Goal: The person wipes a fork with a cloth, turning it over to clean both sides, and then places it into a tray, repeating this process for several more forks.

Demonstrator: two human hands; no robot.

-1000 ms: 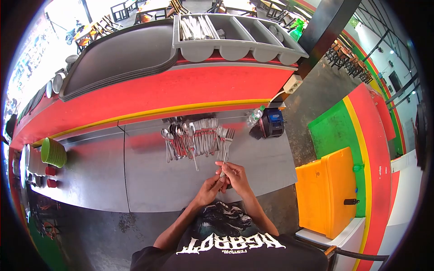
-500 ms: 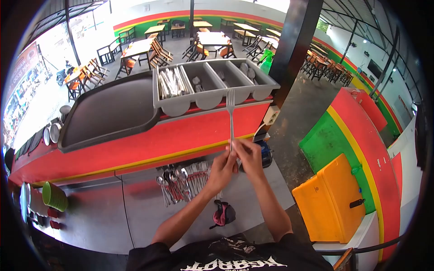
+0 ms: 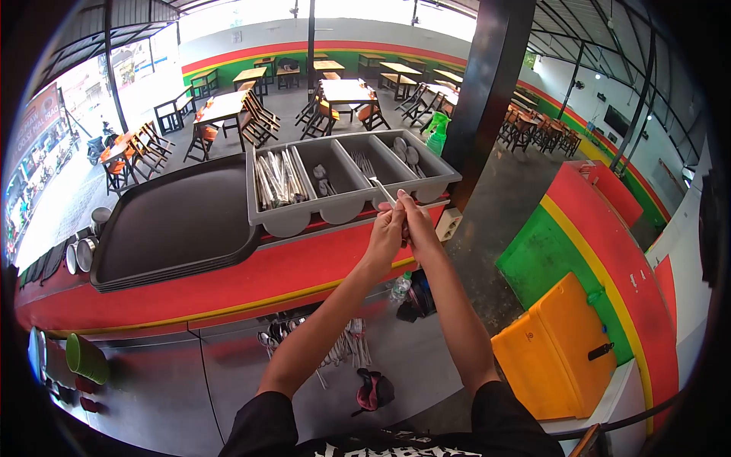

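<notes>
A metal fork (image 3: 383,190) points away from me, its tines reaching into the third compartment of the grey cutlery tray (image 3: 283,225). My left hand (image 3: 385,230) and my right hand (image 3: 416,221) are closed together round its handle at the tray's front edge. Another fork (image 3: 359,161) lies in that compartment. Spoons (image 3: 406,155) fill part of the rightmost one, and a few small spoons (image 3: 324,183) lie in the second. Many slim, whitish-silver pieces (image 3: 279,179) are packed in the leftmost compartment.
Stacked dark serving trays (image 3: 179,213) lie left of the cutlery tray on the red counter (image 3: 183,278). On the lower surface are loose spoons and forks (image 3: 354,343), a pink-and-black pouch (image 3: 375,391) and a water bottle (image 3: 401,286). A black pillar (image 3: 487,99) and green bottle (image 3: 436,135) stand at right.
Both hands have moved forward and up with the fork, from above the lower surface to the tray. The fork's tines have gone from before the tray's edge into the third compartment.
</notes>
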